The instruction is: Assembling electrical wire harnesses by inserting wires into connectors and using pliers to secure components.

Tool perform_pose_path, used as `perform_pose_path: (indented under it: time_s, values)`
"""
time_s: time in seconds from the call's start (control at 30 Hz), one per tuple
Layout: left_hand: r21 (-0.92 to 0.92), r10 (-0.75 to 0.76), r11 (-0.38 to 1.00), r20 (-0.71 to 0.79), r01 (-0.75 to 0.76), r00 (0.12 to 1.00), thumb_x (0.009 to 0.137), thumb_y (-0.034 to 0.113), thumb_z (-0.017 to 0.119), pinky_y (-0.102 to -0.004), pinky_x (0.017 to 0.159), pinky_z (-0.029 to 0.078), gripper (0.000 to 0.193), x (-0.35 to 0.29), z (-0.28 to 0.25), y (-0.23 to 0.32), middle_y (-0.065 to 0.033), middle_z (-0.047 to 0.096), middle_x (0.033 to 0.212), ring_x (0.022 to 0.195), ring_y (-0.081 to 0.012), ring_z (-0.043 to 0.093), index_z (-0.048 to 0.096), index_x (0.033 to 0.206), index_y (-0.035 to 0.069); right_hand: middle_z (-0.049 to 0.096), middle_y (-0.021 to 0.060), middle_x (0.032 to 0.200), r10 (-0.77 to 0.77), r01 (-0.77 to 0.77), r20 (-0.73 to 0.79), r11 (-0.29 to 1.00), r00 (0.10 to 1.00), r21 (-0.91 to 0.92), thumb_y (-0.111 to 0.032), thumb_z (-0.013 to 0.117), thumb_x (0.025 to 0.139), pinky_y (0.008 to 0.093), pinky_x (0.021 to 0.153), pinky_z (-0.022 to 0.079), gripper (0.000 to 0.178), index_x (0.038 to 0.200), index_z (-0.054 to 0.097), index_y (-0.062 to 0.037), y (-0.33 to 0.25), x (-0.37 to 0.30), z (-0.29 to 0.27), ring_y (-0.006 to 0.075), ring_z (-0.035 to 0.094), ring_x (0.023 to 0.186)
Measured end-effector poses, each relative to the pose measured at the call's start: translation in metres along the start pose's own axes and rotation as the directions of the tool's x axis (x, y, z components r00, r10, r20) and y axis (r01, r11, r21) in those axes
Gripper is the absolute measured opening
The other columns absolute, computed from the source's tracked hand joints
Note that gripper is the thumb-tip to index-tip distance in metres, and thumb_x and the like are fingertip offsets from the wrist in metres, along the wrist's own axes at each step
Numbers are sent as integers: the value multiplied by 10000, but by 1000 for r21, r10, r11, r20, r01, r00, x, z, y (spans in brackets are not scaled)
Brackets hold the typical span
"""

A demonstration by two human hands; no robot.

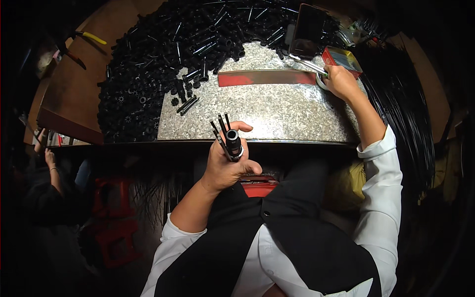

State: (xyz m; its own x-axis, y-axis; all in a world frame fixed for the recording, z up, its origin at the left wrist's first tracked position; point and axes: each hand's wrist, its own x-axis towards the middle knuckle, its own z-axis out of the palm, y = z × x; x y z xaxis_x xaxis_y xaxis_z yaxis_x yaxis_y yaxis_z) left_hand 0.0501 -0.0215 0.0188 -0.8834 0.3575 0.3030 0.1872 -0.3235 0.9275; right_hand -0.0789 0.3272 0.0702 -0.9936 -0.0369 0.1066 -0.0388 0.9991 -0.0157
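My left hand (222, 163) is just off the table's near edge, its thumb and one finger reaching outward. In its grip is a black tubular part (233, 141), open end up, with several thin black rods (220, 126) standing alongside. Over at the table's right side, my right hand (341, 81) is closed around a slim silver tool (310, 65), whose exact kind I cannot make out. The tool points left, just above a white ring (321, 82) partly hidden by the hand. A few small black pieces (187, 105) lie on the speckled tabletop (277, 111).
A heap of black tubes and caps (163, 54) covers the back and left. A red and dark strip (267, 77) lies mid-table. Behind it stand a dark phone-like slab (308, 32) and a red-yellow box (344, 60). Long black rods (401, 104) line the right. Another person's hand (50, 158) shows far left.
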Motion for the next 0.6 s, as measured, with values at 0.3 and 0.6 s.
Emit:
perform_pose_path:
  time_s: [0.3,0.6]
  values:
    - [57,-83,995,-18,84,996,575,344,880,-185,544,402,936,5,4,0,64,452,592,545,-50,480,345,1246,-33,495,56,667,74,135,-401,873,913,469,-193,586,879,326,567,416,158,908,589,-38,-39,-37,0,202,503,580]
    - [-100,-13,995,-25,11,1000,613,212,894,-164,553,338,798,5,13,-3,67,448,617,563,-8,410,419,1213,-14,495,81,1166,-178,186,-191,-44,965,982,-32,653,845,303,846,448,60,893,648,4,-175,-142,-5,157,562,964]
